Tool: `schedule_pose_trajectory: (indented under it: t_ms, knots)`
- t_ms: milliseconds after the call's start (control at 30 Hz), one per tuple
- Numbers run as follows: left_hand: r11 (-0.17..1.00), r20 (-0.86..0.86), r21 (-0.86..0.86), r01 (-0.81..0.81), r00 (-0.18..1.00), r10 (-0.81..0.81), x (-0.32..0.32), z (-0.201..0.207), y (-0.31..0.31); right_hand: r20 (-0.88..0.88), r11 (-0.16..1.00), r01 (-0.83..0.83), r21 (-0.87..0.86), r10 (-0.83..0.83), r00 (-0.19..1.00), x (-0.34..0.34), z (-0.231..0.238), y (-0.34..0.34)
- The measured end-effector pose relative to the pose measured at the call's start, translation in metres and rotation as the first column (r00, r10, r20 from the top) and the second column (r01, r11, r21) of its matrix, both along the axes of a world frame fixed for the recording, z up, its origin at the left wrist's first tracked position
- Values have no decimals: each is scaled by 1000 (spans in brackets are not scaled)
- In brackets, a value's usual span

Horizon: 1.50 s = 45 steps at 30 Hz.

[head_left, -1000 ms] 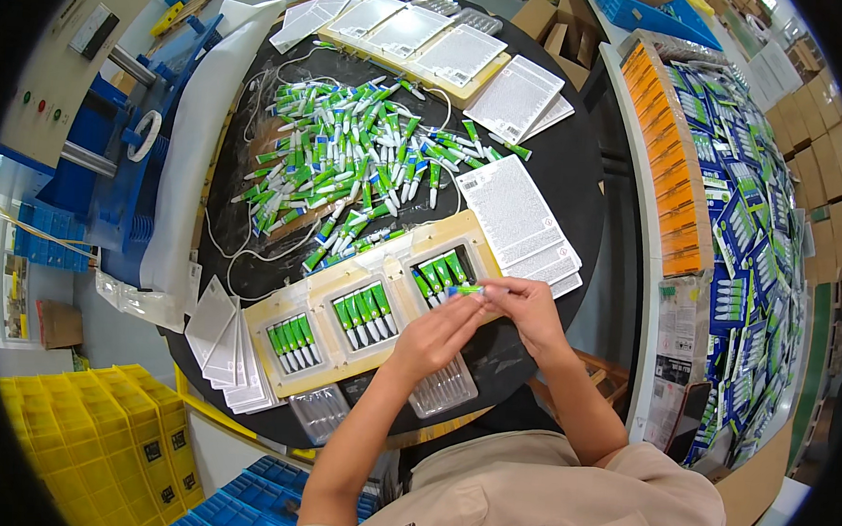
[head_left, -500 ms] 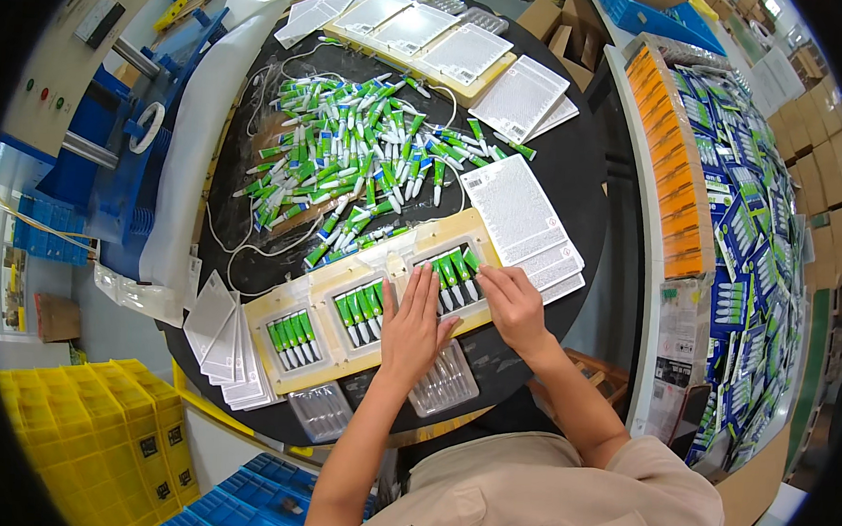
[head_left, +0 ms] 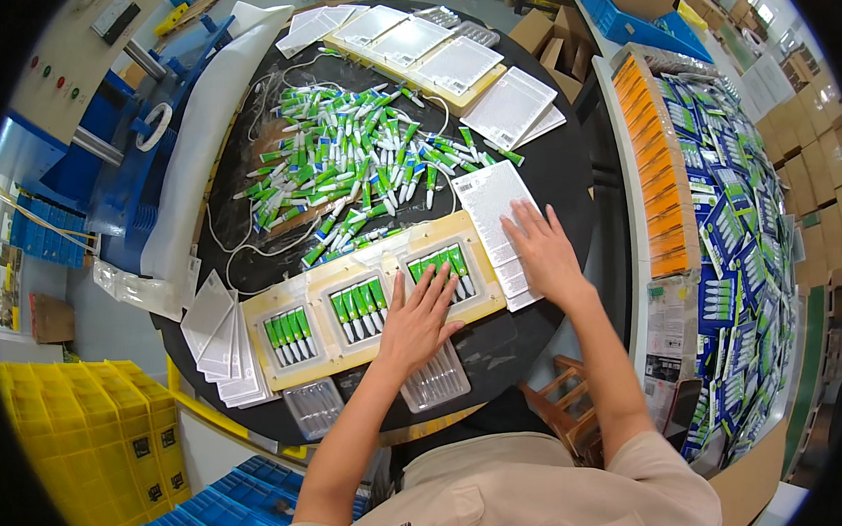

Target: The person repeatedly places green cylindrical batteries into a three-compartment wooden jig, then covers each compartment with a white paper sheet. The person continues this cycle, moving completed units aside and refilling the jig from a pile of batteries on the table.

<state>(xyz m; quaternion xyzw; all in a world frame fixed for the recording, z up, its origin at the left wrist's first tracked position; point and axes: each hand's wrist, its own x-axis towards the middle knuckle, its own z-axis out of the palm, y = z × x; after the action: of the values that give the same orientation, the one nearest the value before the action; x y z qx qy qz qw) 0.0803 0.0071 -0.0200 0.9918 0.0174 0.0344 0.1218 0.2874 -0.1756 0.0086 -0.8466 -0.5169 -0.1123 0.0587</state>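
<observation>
My left hand [head_left: 416,322] lies with spread fingers over the right compartment of a long cream fixture [head_left: 487,306]. Its fingertips cover part of the green-and-white tubes [head_left: 457,262] in that compartment. Similar tubes [head_left: 360,307] stand in a row in the middle compartment, and more tubes [head_left: 289,336] fill the left one. To the right of the fixture, my right hand [head_left: 543,255] rests open on a stack of white printed cards [head_left: 487,192], fingers apart. Whether it grips a card cannot be made out.
A heap of loose tubes [head_left: 351,150] lies beyond the fixture, with white cords around it. Clear plastic trays [head_left: 437,380] sit at the near edge. Fanned cards [head_left: 226,348] lie left. A second fixture [head_left: 458,98] bears cards at the back. A blue machine [head_left: 150,168] stands left.
My right hand has left the tubes in the right compartment and moved right onto the card stack, its fingers spreading. My left hand's fingers have spread over the same compartment.
</observation>
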Motion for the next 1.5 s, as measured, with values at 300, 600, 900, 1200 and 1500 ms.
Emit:
schedule_pose_trajectory:
  t_ms: [300,600,900,1200,1500]
  knots:
    - [980,139,-196,34,990,-7,-21,14,22,74,884,-256,-391,307,949,33,-6,9]
    - [563,360,-244,-790,465,809,-221,12,163,109,914,-344,216,328,938,-95,19,-4]
    - [578,-72,37,-815,575,815,-302,-15,279,-82,947,-313,75,319,944,-125,-17,1]
    - [669,-324,154,-727,603,729,-285,22,260,-307,996,-47,70,66,949,-50,45,22]
    - [765,-212,167,-622,735,644,-292,25,240,82,949,-258,-183,276,958,-110,-17,9]
